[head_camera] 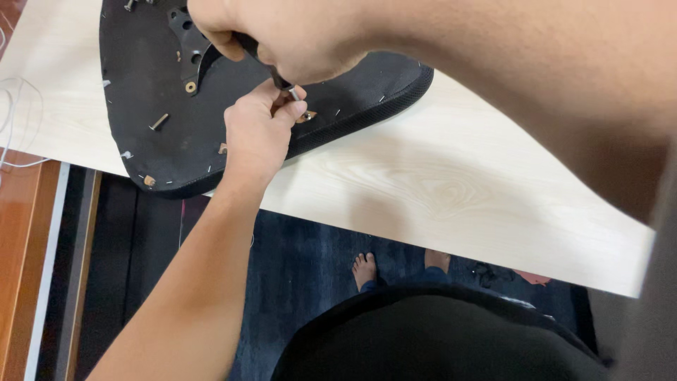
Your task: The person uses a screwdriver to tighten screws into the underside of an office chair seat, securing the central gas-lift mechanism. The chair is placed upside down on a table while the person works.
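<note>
In the head view, a black seat base (pixel 155 85) lies upside down on a pale wooden table (pixel 451 183), its rounded lower rim right at the table's near edge at the left. To the right of it the tabletop lies bare as far as its near edge.

The right hand (pixel 282 35) is closed in a fist round a dark-handled screwdriver (pixel 264 60), whose tip points down at a small screw (pixel 302 111) near the seat's rim. The left hand (pixel 257 134) rests on the seat base, its fingertips (pixel 293 106) pinched together at that screw, steadying it against the tool's tip. A black metal bracket (pixel 189 42) sits on the seat beside the right hand, and a loose bolt (pixel 159 122) lies on the black fabric, well apart to the left.

Below the table edge are a dark blue carpet (pixel 303 261), the person's bare feet (pixel 364 269) and a black chair seat (pixel 430 339). A strip of reddish wood floor (pixel 21 233) runs at the left.
</note>
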